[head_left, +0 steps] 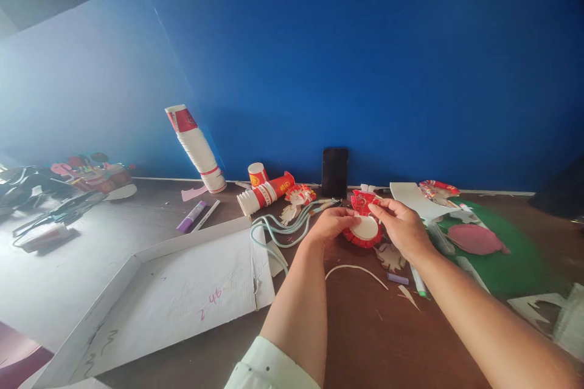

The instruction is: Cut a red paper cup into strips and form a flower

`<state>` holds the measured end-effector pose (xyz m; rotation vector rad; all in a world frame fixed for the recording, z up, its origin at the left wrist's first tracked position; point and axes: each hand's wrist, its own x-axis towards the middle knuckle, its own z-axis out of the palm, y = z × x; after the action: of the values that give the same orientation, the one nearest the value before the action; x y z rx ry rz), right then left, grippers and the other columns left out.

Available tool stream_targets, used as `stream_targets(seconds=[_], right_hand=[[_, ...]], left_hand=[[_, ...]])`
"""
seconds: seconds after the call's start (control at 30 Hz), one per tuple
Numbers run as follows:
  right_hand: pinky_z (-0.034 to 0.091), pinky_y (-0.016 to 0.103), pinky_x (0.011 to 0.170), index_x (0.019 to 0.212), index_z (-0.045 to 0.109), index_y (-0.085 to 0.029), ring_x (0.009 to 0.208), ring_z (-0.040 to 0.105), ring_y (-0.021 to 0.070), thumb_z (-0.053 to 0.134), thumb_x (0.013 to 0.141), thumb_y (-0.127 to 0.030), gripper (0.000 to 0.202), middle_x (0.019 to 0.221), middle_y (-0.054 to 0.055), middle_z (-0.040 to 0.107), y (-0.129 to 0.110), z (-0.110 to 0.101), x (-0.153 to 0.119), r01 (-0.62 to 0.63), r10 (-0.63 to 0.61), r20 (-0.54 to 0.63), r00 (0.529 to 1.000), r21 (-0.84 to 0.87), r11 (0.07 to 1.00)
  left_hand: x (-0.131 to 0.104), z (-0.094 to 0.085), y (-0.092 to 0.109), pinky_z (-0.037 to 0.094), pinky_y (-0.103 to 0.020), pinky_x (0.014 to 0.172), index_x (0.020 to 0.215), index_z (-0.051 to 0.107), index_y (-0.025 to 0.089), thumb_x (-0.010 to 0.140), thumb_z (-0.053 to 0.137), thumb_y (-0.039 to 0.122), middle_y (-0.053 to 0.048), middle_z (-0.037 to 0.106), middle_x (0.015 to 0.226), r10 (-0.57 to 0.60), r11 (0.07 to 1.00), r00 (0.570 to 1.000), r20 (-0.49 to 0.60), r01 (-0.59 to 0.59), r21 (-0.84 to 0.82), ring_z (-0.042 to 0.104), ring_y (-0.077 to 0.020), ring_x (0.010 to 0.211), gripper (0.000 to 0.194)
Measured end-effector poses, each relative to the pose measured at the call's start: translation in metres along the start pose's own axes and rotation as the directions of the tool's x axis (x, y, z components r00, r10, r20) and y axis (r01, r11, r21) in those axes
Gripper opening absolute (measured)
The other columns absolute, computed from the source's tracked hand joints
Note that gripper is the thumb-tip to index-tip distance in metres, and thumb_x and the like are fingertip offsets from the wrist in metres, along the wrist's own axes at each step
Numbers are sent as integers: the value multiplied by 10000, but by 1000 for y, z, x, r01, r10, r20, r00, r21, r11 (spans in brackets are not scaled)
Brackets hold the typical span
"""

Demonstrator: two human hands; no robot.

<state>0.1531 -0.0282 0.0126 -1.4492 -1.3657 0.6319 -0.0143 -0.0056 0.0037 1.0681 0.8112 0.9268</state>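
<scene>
Between my two hands is a cut paper cup [365, 228], its round white base facing me and red strips fanned out around it. My left hand [334, 222] is closed at the cup's left edge, thumb and fingers pinched by the white disc. On the other side my right hand [401, 226] pinches a red flap of the cup near the top. Just below lies a scrap of cut cup [390, 257] with jagged edges. A lilac cap [398, 279] and a green-tipped marker [418, 282] rest near my right wrist. Pale blue cord [274, 226] loops left of my left hand.
A tall leaning cup stack [196, 149], a lying cup stack [265, 193] and a phone [335, 171] stand or lie along the blue partition [365, 61]. A white cardboard lid [182, 298] covers the left front. At right are a green sheet [517, 255] and pink cutout [477, 239].
</scene>
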Motion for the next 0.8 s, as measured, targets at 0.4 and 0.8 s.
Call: stream_targets(seconds=[0.4,0.8], right_hand=[[468,318,633,873,685,-205,646,619,200,603,767,-557,377,716,36,708,2,1,-1,63,-63,-15,998,-37,997],[477,315,623,852,692,-212,645,625,199,615,763,-528,337,751,41,720,-5,3,-7,89,-92,-58,994,-64,994]], left_hand=[[-5,4,6,336,-223,535,723,648,101,496,849,431,14,566,586,-4,1000,1000,-12,4,15,458,-61,518,448],[-3,5,2,385,-236,573,687,635,108,465,868,397,0,589,590,-7,999,999,-36,6,-37,504,-82,532,433]])
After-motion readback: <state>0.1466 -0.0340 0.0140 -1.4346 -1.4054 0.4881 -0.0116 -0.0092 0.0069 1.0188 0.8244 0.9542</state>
